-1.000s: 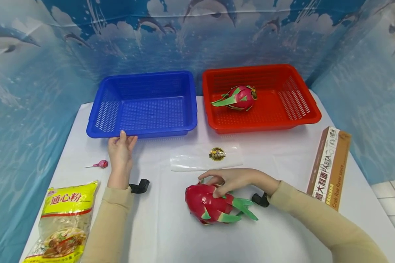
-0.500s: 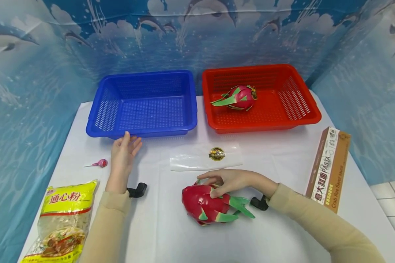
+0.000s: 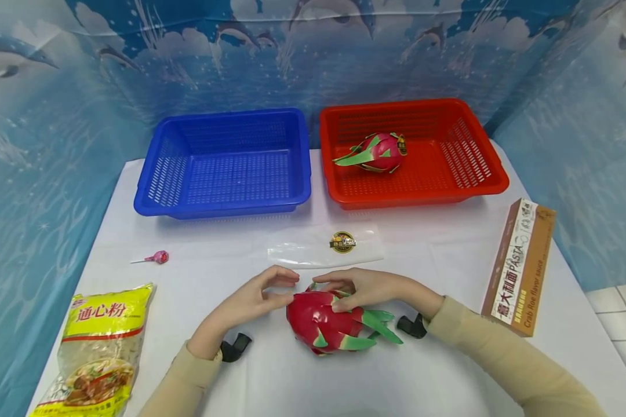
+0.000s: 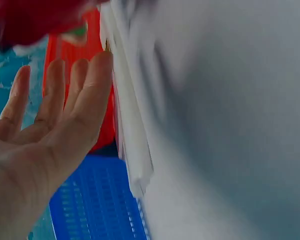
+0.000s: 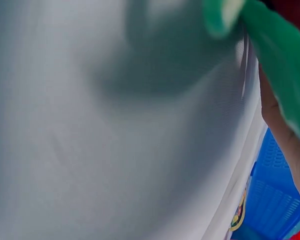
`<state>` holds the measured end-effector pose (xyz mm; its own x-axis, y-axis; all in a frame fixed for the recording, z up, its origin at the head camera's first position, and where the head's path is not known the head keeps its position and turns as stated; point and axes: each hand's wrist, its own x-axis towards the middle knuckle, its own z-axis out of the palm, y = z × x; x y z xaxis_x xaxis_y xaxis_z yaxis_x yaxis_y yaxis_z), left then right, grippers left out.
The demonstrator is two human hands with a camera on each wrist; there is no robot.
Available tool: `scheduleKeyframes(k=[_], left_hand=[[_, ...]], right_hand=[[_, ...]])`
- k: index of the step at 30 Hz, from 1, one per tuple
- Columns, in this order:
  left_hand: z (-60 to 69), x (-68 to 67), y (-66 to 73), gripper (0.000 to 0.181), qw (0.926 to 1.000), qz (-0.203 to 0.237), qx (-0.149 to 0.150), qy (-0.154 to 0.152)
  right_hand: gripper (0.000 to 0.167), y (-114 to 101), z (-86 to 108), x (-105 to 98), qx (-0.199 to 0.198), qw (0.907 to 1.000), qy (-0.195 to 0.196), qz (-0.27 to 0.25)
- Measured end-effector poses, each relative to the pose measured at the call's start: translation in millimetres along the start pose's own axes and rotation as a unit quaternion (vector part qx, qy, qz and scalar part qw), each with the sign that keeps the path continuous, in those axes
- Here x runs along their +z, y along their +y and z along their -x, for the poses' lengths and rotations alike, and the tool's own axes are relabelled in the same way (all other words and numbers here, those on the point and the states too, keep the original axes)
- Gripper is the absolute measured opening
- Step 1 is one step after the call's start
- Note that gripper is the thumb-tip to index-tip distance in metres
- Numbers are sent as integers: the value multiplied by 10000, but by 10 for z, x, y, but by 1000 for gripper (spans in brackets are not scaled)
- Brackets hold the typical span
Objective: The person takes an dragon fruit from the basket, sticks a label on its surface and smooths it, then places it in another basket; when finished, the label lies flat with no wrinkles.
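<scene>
A large red dragon fruit (image 3: pixel 320 324) with green leaf tips lies on its side at the front middle of the table. My right hand (image 3: pixel 367 288) grips it from above, thumb on the near side and fingers over the far side. At the fruit's left end is my left hand (image 3: pixel 255 295), its thumb tip close against the skin; whether it touches I cannot tell. The left wrist view has the fingers (image 4: pixel 55 95) of that hand loosely extended, with the fruit (image 4: pixel 35 20) beyond them. Green leaves (image 5: pixel 280 60) of the fruit fill the right wrist view's upper corner.
A blue basket (image 3: pixel 224 205) and a red basket (image 3: pixel 422 197) stand at the back; a smaller dragon fruit (image 3: pixel 381 153) lies in the red one. A clear plastic bag (image 3: pixel 302 252), lollipop (image 3: pixel 159 257), yellow pasta bag (image 3: pixel 101 341) and pasta box (image 3: pixel 521 266) lie around.
My left hand has left the blue basket's front rim and come right and nearer, to the dragon fruit's left end. My right hand keeps its grip; the fruit has shifted slightly left.
</scene>
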<state>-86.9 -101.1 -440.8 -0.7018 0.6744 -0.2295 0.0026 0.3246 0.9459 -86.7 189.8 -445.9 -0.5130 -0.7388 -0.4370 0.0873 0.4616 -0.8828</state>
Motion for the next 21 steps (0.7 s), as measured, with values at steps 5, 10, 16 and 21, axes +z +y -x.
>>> scheduleKeyframes(k=[5, 10, 16, 21], left_hand=[[-11, 181, 10, 54, 9989, 194, -195, -379], [-16, 240, -18, 51, 9986, 115, -434, -268], [0, 270, -52, 46, 9982, 200, -538, -146], [14, 299, -60, 43, 9981, 297, -542, -27]], right_hand=[[67, 22, 16, 23, -35, 9998, 170, -104], [64, 48, 32, 51, -44, 9991, 302, -286], [60, 70, 37, 59, -57, 9984, 417, -381], [59, 81, 65, 9, -191, 9985, 478, -187]])
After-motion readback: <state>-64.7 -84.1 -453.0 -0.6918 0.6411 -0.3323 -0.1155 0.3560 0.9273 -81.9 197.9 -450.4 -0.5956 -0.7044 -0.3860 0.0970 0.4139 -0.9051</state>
